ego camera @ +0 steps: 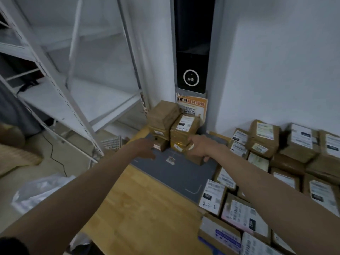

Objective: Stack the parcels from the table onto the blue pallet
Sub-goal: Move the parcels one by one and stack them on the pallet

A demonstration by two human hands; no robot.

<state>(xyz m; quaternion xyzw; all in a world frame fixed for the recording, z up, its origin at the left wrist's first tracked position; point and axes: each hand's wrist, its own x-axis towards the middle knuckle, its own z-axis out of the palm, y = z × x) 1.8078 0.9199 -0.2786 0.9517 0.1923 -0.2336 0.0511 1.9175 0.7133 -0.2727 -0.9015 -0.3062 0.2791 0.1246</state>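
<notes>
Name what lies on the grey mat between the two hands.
In the head view, a small label lies on the grey mat between the left hand and right hand.

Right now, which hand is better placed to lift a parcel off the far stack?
Right. The right hand already rests on the lower parcel of the stack, fingers curled at its side; the left hand only reaches toward a small box.
</notes>
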